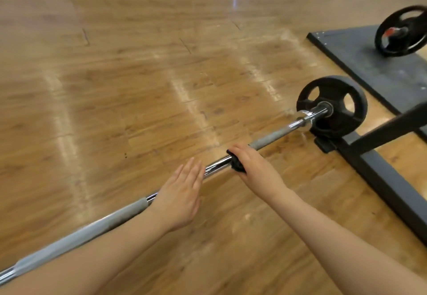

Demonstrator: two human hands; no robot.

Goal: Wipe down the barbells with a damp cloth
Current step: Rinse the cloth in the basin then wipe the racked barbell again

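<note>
Chrome and grey knurling alternated along the barbell [272, 136], which ran diagonally from the lower left corner of the frame up to a black plate [332, 105] at centre right. A dark cloth [236, 164] was wrapped round the bar just right of centre, and the right hand [254, 167] was clamped over it, fingers curled round both cloth and bar. The left hand [180, 193] lay just beside it to the lower left, fingers straight and together, resting flat on or just above the bar; contact could not be told. A dark frame base [379, 172] stood at the right edge, close to the plate, and a 2nd plate [402, 31] sat on a dark mat [369, 63] in the upper right, all on a glossy wood floor [138, 75].

Judging from this, the bar was partway wiped. The bar could have rolled under a sideways stroke if the flat hand gave no steadying pressure, and the small cloth could have bunched or slipped on the knurling, leaving streaks, or knuckles could have struck the collar near the plate
</note>
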